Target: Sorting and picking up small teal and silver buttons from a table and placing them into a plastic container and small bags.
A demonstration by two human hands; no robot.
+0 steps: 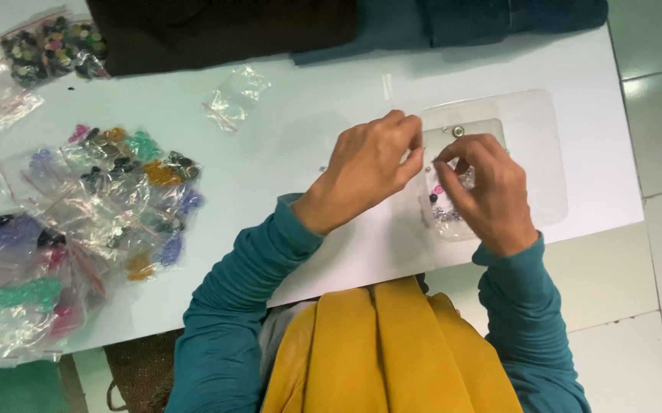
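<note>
The white table [331, 99] is in front of me. On its left side lies a big pile of little bags [94, 222] full of colored beads. A clear plastic sheet [530, 153] lies near the right edge. Over it, my left hand [365, 172] and right hand [487, 195] are close together, fingers pressed, pinching a small clear bag [447, 200] with tiny beads inside

A small clear plastic bag [445, 200] holding pink, dark and silvery beads sits pinched between the fingers at the table's three o'clock side, lying over a clear plastic tray [533, 153].
</note>
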